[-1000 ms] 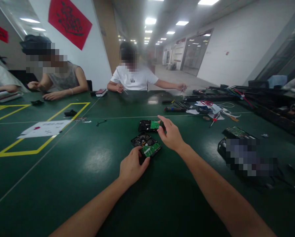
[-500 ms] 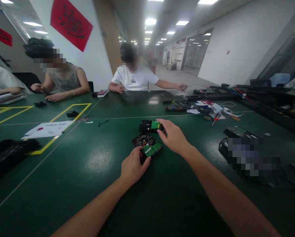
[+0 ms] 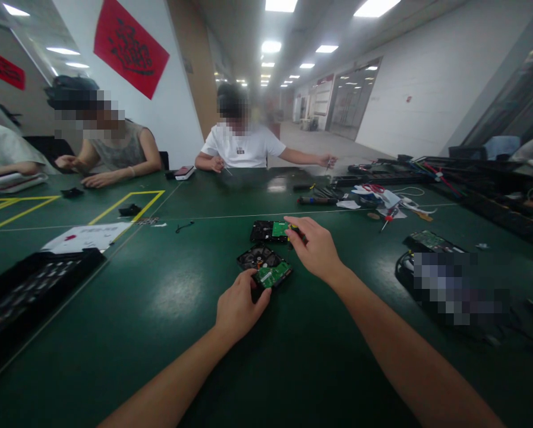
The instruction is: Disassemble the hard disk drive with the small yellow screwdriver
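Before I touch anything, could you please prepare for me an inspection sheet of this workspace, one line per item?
Surface: dark green table, with yellow lines on the left side and light reflections.
Job's things: nearer drive and farther drive, both showing green boards; small black-and-yellow tool, tip not clear.
Clutter: white sheet and black slotted tray on the left; red-handled screwdriver among papers on the right.
Hands: left hand grips the nearer drive's edge; right hand holds the tool beside the farther drive.
Cables: short black wire lying loose; coloured cables at far right.
Surroundings: person in white shirt seated opposite; red sign behind.
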A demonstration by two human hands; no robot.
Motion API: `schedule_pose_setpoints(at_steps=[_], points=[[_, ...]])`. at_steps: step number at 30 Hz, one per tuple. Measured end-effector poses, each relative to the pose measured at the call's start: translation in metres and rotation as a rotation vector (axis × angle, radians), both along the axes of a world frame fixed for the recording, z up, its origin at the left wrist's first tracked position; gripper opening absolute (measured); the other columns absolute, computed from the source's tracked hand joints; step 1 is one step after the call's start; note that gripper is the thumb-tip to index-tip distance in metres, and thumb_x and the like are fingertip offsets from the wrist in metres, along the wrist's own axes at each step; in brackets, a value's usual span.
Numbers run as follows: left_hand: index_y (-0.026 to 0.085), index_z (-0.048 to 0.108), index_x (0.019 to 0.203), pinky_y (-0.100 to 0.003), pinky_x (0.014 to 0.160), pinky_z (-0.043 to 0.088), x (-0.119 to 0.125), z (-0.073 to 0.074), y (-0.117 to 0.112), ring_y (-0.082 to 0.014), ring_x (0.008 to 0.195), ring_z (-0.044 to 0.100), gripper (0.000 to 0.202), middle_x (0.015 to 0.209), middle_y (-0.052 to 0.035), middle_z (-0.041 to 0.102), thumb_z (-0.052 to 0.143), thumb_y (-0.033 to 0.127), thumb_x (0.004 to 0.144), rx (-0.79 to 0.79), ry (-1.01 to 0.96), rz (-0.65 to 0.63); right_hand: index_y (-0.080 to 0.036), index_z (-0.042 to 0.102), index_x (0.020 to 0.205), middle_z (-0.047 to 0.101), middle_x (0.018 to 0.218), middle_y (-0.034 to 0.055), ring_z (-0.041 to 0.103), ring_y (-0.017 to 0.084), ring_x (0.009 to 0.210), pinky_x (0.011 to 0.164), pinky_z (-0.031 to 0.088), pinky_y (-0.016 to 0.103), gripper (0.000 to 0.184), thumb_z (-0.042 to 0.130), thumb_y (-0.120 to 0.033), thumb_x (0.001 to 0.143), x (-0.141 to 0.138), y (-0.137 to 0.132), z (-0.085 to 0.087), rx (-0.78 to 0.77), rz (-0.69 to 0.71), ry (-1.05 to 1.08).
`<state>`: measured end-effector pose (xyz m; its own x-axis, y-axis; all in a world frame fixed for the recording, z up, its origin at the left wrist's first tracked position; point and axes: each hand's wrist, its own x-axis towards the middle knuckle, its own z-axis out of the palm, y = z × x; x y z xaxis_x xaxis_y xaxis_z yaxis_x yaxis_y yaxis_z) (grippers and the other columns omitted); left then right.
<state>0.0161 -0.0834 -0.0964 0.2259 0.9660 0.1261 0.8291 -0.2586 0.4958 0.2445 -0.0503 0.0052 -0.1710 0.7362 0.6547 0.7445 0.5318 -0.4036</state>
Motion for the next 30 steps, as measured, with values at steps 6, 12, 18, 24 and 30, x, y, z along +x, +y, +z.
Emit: schedule_pose_setpoints(at_steps=[6,12,18,24,30], points=[[0.023,0.051,0.140,-0.034,0.075,0.050,-0.0001,0.0004,-0.0005,-0.0243,0.095,0.072,0.053,0.114,-0.0074,0.070,0.058,0.052,0.097,0.005,0.006,-0.012,-0.025,0.070,0.125,0.068,0.115,0.0088,0.066,0.024,0.103,0.092,0.054,0.040,0.027,0.056,-0.031,0.103,-0.0015,0.0013,-0.0048,-0.015,0.050,0.050],[0.024,0.049,0.140,-0.035,0.076,0.050,-0.0023,-0.0031,-0.0003,-0.0250,0.097,0.071,0.052,0.114,-0.0066,0.070,0.055,0.053,0.098,0.016,0.022,-0.015,-0.022,0.060,0.144,0.061,0.119,0.0119,0.064,0.023,0.102,0.094,0.055,0.039,0.045,0.056,-0.023,0.100,0.0008,0.0036,-0.0085,-0.037,0.079,-0.045],[0.023,0.048,0.142,-0.034,0.073,0.049,-0.0024,-0.0040,0.0003,-0.0245,0.096,0.072,0.054,0.114,-0.0063,0.070,0.057,0.053,0.098,0.017,0.034,-0.015,-0.024,0.059,0.144,0.061,0.128,0.0125,0.063,0.026,0.114,0.101,0.054,0.044,0.042,0.054,-0.031,0.102,0.0001,0.0043,-0.0090,-0.039,0.030,-0.093],[0.023,0.048,0.141,-0.034,0.074,0.050,-0.0018,-0.0022,0.0001,-0.0252,0.097,0.071,0.054,0.115,-0.0073,0.070,0.056,0.053,0.097,-0.001,0.041,-0.017,-0.025,0.050,0.150,0.063,0.139,0.0118,0.060,0.027,0.127,0.109,0.050,0.047,0.046,0.047,-0.025,0.105,0.0005,0.0050,-0.0082,-0.042,0.105,-0.072],[0.024,0.050,0.141,-0.034,0.072,0.050,-0.0007,0.0031,-0.0025,-0.0251,0.097,0.071,0.052,0.119,-0.0080,0.068,0.056,0.053,0.098,0.010,0.027,-0.014,-0.025,0.063,0.135,0.068,0.122,0.0118,0.067,0.027,0.105,0.094,0.055,0.043,0.035,0.055,-0.039,0.104,0.0036,0.0033,-0.0083,-0.048,-0.041,-0.086]])
